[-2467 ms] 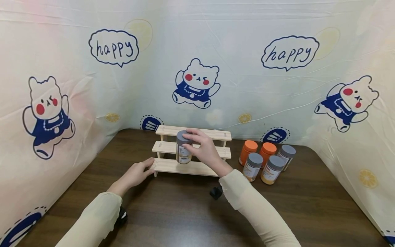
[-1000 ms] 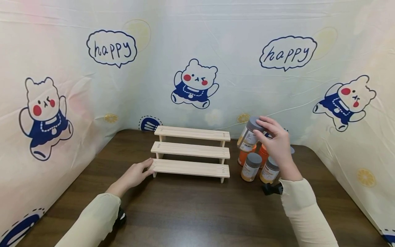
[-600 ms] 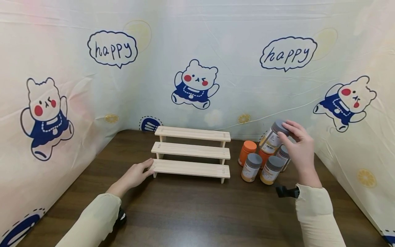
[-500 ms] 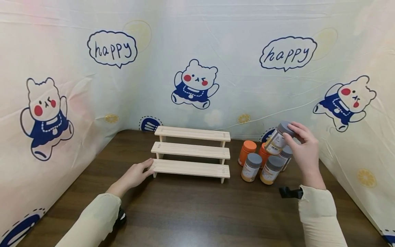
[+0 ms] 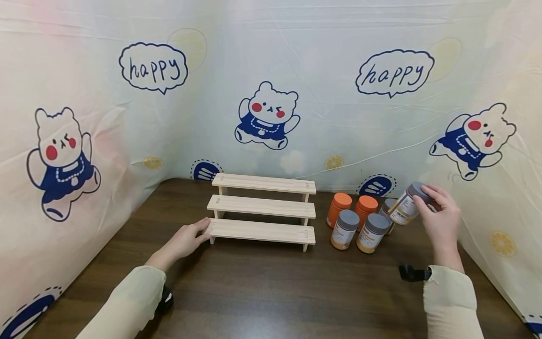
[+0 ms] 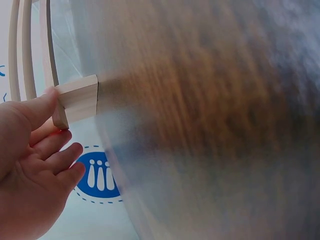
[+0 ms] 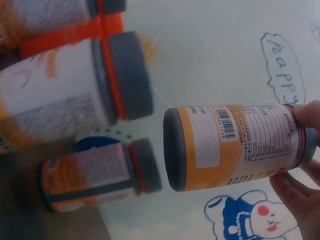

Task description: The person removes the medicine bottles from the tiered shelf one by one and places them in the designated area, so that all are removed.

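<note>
My right hand (image 5: pixel 441 217) grips a supplement bottle (image 5: pixel 405 208) by its grey lid, thumb on one side and fingers on the other. The bottle is tilted and held in the air at the right of the group. Its orange and white label with a barcode faces the right wrist view, where the bottle (image 7: pixel 227 145) hangs clear of the others. At the left, my left hand (image 5: pixel 182 241) pinches the end of the lowest board of a three-step wooden rack (image 5: pixel 262 231). The left wrist view shows the thumb (image 6: pixel 42 107) on one face of that board and fingers behind it.
Two orange bottles (image 5: pixel 340 209) and several grey-lidded bottles (image 5: pixel 372 234) stand upright on the dark wooden table (image 5: pixel 271 292), right of the rack. A printed cloth (image 5: pixel 322 117) surrounds the table's back and sides. The rack's boards carry nothing.
My right hand has lifted the bottle off the rack, carried it rightward over the standing bottles and lowered it somewhat to their right. My left hand has stayed at the rack's end.
</note>
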Demonstrator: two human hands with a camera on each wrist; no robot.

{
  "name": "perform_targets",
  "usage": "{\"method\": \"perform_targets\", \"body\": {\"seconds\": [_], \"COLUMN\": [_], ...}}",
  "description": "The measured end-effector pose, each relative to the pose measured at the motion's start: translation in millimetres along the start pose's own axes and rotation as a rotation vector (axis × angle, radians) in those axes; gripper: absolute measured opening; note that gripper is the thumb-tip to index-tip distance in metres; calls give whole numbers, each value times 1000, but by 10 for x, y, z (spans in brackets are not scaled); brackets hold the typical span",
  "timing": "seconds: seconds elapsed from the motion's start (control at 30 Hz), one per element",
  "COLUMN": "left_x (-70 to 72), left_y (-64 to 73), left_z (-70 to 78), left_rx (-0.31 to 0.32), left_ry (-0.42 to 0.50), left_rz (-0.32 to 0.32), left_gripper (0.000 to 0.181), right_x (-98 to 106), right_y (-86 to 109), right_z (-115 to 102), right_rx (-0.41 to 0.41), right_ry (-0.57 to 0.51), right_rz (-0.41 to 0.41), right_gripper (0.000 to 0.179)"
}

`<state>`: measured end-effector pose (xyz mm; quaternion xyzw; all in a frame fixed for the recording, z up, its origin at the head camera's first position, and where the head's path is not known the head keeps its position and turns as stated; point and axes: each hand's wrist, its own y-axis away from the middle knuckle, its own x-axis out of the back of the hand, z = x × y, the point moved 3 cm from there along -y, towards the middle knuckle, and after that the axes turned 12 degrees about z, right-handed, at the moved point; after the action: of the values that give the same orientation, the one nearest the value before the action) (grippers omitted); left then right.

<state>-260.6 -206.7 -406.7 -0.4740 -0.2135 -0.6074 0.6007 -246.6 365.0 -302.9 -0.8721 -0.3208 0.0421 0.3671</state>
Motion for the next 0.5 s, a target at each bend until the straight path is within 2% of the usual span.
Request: {"method": "perform_targets", "body": {"seconds": [0.13, 0.3, 0.5], "left_x": [-2, -1, 11], "left_y": [3, 2, -3], "left_z": [1, 0, 15], "left_rx": [9, 9, 15], "left_ry": [2, 3, 8], "left_rz": [-7, -8, -10], "left_gripper": [53, 53, 53], "right_x": [18, 1, -33], "right_y": [60, 158, 269], "right_z": [157, 380, 551], "right_rx": [-4, -47, -55], "right_ry": [59, 122, 182], "right_rz": [-9, -43, -111], "right_gripper": [34, 35, 35]}}
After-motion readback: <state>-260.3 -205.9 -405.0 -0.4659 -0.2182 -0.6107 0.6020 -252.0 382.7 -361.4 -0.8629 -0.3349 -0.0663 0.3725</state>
